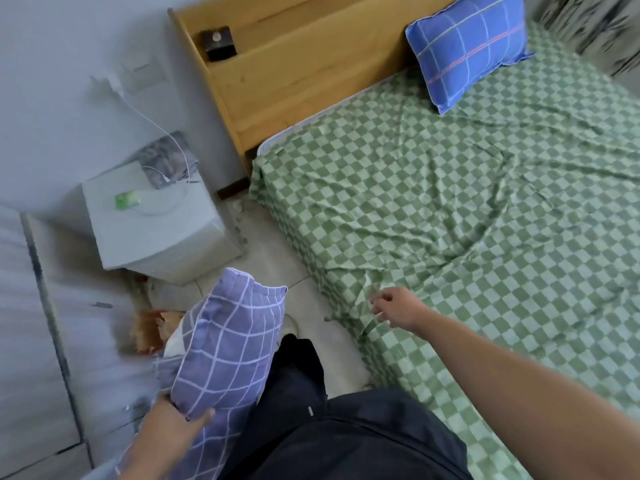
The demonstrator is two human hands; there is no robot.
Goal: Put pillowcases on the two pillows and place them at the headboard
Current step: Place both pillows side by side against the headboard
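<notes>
A blue checked pillow point(467, 50) leans against the wooden headboard point(311, 64) at the far side of the bed. My left hand point(180, 424) grips a second pillow in a purple-and-white grid pillowcase point(228, 344), held beside my leg over the floor, with a bit of white showing at its left edge. My right hand point(394, 306) hovers over the near edge of the bed point(485, 220), fingers loosely curled and holding nothing.
The bed has a wrinkled green checked sheet. A white bedside cabinet point(152, 220) with a green packet and a white cable stands left of the bed by the wall. Tiled floor runs between cabinet and bed. A pale door or wardrobe panel lies at the left.
</notes>
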